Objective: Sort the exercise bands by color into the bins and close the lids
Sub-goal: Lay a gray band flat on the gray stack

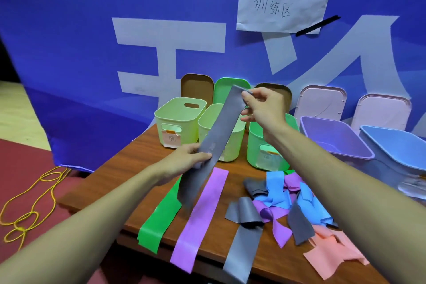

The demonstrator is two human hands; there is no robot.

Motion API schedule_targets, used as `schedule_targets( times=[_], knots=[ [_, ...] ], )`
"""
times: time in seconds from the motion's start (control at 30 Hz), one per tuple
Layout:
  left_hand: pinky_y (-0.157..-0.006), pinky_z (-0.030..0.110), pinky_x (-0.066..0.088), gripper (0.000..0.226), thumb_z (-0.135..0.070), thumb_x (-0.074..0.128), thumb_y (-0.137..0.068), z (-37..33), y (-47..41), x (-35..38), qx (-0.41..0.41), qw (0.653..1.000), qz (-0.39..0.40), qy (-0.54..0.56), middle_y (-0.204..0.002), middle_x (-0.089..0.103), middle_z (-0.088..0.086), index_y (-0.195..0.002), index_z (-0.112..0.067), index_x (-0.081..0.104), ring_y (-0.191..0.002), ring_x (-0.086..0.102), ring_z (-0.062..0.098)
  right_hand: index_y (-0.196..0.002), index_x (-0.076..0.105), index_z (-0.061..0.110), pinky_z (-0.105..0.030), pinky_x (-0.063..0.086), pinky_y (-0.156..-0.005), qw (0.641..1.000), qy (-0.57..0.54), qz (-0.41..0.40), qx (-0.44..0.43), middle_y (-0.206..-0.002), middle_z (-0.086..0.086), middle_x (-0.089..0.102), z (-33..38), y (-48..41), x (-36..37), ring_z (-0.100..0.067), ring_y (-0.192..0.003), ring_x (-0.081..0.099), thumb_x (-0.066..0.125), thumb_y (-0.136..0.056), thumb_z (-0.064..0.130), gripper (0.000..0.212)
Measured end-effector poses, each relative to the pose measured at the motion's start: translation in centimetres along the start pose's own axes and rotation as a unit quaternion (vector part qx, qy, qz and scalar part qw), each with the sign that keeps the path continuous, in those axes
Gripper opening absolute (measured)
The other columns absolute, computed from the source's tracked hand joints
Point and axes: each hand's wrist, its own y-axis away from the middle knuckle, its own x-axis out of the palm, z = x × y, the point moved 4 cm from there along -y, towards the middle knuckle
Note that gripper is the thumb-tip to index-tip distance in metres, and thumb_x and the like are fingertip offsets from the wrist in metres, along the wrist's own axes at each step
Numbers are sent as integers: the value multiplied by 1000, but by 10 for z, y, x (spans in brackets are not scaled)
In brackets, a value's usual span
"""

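A long grey band is stretched in the air between both hands, above the table. My right hand pinches its top end over the bins; my left hand grips it lower down, and its tail hangs toward the table. Flat on the wooden table lie a green band, a purple band and another grey band. To the right is a tangled heap of blue, purple, grey and pink bands. Open bins stand behind: pale green, another pale green, bright green, purple, blue.
Lids lean upright against the blue banner behind the bins: brown, green, and two pink. A yellow cord lies on the red floor at the left. The table's front edge runs close below the bands.
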Motion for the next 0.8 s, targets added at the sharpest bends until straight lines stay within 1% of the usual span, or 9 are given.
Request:
schedule_targets(
  times=[0.1, 0.23, 0.3, 0.37, 0.5, 0.57, 0.63, 0.73, 0.8],
  knots=[
    [-68, 26, 38, 26, -32, 58, -91, 20, 15, -32, -38, 997, -16, -63, -77, 59, -3, -92, -7, 63, -73, 52, 9, -77, 60, 14, -25, 53, -47, 997, -27, 20, 74, -67, -5, 59, -32, 1, 24, -16, -47, 61, 65, -88, 11, 12],
    [-66, 27, 38, 16, -22, 53, -94, 50, 32, -66, -94, 990, -44, -95, -74, 59, -4, -80, -16, 56, -70, 52, 10, -94, 54, 6, -20, 54, -45, 982, -36, 86, 165, -68, -8, 58, -72, 8, 69, -8, -37, 60, 59, -90, 2, 7],
    [-63, 32, 29, 17, -19, 52, -84, 66, 40, -80, -129, 984, -61, -105, -66, 44, -3, -69, -19, 44, -65, 40, 15, -99, 51, 4, -19, 54, -45, 973, -31, 122, 194, -69, -10, 58, -91, 13, 92, -7, -36, 60, 56, -91, -2, 12],
    [-64, 33, 24, 12, -22, 48, -72, 83, 46, -92, -155, 979, -77, -111, -66, 33, -1, -67, -20, 37, -67, 32, 16, -97, 51, 5, -20, 54, -47, 967, 0, 154, 203, -67, -12, 59, -104, 19, 114, -7, -37, 60, 55, -90, -5, 13],
    [-65, 31, 34, 12, -13, 51, -82, 128, 49, -109, -198, 967, -112, -116, -71, 48, 2, -70, -17, 48, -69, 44, 16, -86, 51, 6, -18, 53, -43, 954, 41, 198, 222, -63, -14, 59, -131, 30, 151, -6, -34, 58, 50, -88, -12, 18],
    [-70, 31, 41, 7, -14, 54, -80, 145, 50, -111, -206, 966, -115, -105, -76, 57, 2, -74, -17, 55, -73, 52, 17, -81, 50, 7, -18, 52, -43, 949, 64, 208, 228, -64, -14, 59, -142, 33, 164, -6, -34, 58, 49, -89, -11, 20],
    [-77, 33, 46, 7, -10, 56, -86, 153, 49, -111, -207, 968, -112, -82, -84, 64, 3, -84, -16, 59, -78, 58, 16, -74, 48, 10, -16, 51, -42, 947, 74, 205, 237, -64, -13, 58, -154, 31, 173, -6, -33, 57, 49, -90, -10, 26],
    [-79, 33, 50, 7, -10, 61, -89, 158, 43, -107, -193, 975, -104, -44, -89, 65, 4, -95, -14, 60, -80, 61, 15, -78, 51, 9, -15, 51, -43, 947, 85, 189, 246, -66, -9, 60, -166, 23, 180, -6, -34, 58, 51, -89, -9, 21],
    [-72, 26, 49, 11, -12, 64, -87, 158, 38, -108, -170, 972, -108, -123, -89, 64, 1, -97, -15, 60, -79, 60, 12, -85, 55, 10, -18, 54, -51, 945, 92, 181, 258, -72, -8, 64, -174, 19, 182, -9, -41, 63, 53, -88, -7, 18]
  ],
)
